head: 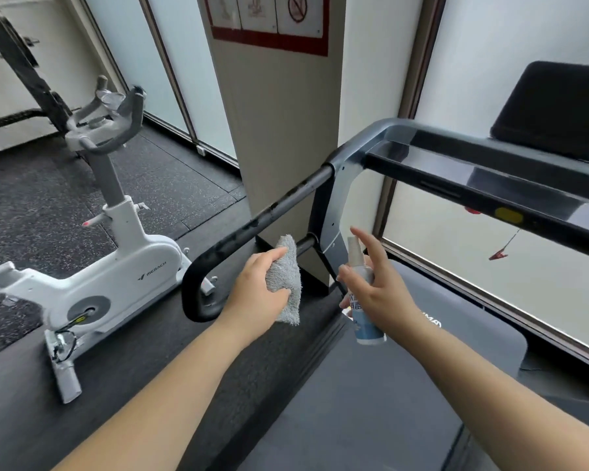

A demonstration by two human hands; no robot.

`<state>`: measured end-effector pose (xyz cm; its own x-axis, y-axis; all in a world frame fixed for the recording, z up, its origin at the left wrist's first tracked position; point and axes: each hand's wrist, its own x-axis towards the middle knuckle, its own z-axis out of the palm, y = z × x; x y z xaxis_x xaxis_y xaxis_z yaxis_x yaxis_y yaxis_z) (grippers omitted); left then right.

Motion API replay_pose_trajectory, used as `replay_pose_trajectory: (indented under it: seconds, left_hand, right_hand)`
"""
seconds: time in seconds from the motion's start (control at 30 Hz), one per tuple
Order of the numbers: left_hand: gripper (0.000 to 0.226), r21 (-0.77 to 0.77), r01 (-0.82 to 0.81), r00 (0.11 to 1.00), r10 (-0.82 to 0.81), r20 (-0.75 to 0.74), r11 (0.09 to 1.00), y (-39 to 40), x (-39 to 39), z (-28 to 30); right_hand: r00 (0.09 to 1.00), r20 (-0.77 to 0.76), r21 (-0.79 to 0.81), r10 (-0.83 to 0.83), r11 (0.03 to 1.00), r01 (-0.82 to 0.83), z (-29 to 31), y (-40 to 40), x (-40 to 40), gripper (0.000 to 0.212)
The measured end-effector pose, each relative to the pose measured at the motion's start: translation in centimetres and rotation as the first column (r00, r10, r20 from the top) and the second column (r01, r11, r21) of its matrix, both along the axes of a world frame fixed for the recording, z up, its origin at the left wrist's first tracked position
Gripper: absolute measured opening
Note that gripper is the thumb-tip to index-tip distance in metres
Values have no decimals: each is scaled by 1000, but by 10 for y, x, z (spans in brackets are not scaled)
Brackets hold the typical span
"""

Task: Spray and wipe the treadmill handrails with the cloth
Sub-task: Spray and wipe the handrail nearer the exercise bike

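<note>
- The left hand [257, 292] grips a folded grey cloth [286, 278], thumb on one face and fingers wrapped round the other, held just beside the treadmill's left handrail [252, 227].
- That handrail is a black tube running from the grey upright [340, 185] toward the camera, ending in a downward hook near the left wrist; its surface looks mottled with wet or worn patches.
- The right hand [376, 288] holds a small spray bottle [363, 294] with a white top and a blue-and-white label, index finger raised above the nozzle, which faces the handrail.
- The treadmill console bar [490, 185] crosses to the right, the belt deck [371, 402] lies beneath the forearms.
- A white exercise bike [116, 266] stands on the floor, well apart to the left.
</note>
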<state>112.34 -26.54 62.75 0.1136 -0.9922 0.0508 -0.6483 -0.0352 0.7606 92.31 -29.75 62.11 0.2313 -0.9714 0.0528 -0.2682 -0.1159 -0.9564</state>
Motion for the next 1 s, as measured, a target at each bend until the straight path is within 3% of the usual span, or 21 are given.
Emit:
replay_pose_trajectory:
  seconds: [0.37,0.63,0.9,1.0]
  left_hand:
    - [61,-68,-242,969,244,35,968,-43,37,11]
    - [61,-85,-314,949,315,-10,945,-85,86,23]
    - [62,-56,-306,952,307,14,950,-109,113,13]
    - [62,-55,-327,944,328,18,943,-115,119,13]
  right_hand:
    - [993,-33,66,114,991,-112,-8,-73,37,57]
    - [982,-115,62,149,988,-142,-12,-116,86,61]
    - [873,-377,85,310,950,-300,-37,-149,136,52]
    - [855,-408,79,320,946,-315,-42,-158,147,52]
